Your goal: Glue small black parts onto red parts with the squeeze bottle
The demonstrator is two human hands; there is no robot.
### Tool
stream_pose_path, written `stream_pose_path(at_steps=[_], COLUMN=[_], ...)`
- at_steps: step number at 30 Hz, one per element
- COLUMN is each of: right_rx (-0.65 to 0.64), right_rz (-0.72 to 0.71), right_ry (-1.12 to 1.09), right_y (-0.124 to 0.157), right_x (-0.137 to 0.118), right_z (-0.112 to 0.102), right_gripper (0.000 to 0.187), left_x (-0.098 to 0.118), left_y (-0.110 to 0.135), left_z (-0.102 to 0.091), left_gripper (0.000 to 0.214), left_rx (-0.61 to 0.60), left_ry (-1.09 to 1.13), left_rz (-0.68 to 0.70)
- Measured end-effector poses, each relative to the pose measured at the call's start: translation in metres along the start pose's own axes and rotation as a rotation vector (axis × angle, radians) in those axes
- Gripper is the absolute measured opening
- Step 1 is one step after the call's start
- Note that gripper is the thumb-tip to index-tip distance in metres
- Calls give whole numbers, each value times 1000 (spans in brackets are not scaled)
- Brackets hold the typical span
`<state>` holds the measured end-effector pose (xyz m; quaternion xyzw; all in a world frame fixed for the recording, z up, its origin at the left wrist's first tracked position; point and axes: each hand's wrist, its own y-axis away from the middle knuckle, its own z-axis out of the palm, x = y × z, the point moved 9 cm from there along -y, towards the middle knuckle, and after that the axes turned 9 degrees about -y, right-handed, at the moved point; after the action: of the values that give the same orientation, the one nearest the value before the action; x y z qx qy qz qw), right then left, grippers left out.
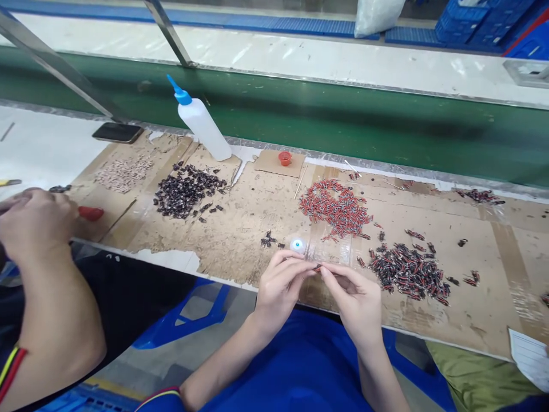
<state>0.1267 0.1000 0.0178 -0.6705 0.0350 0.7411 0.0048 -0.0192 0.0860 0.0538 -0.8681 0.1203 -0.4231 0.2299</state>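
My left hand (281, 283) and my right hand (355, 297) meet fingertip to fingertip above the front edge of the bench. Pinched between them is a small red-and-black part (318, 268), mostly covered by the fingers. Just beyond my left hand sits a small round white container with a blue dot (297, 245). A few small black parts (268, 239) lie to its left. Farther back is a heap of small red parts (334, 207). Right of my right hand spreads a pile of black-and-red parts (409, 272).
A co-worker's hand (36, 220) is at the far left. Heaps of black pieces (186, 191) and pale pieces (124, 173) lie on the cardboard (240, 229). A white squeeze bottle (206, 129), a phone (118, 133) and a red cup (285, 158) stand before the green belt (343, 123).
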Motion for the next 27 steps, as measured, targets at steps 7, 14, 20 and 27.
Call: stream_pose_path(at_steps=[7, 14, 20, 27], right_rx=[11, -23, -114, -44], right_rz=[-144, -322, -289, -238], right_ry=[111, 191, 83, 120], right_y=[5, 9, 3, 5], right_x=[-6, -22, -19, -5], right_z=[-4, -2, -1, -18], right_gripper=[12, 13, 14, 12], left_x=[-10, -13, -11, -1], left_y=[2, 3, 5, 2], left_z=[8, 12, 12, 22], left_gripper=[13, 14, 12, 14], left_rx=[-103, -131, -131, -240], left_ry=[148, 232, 219, 201], left_rz=[-152, -277, -317, -232])
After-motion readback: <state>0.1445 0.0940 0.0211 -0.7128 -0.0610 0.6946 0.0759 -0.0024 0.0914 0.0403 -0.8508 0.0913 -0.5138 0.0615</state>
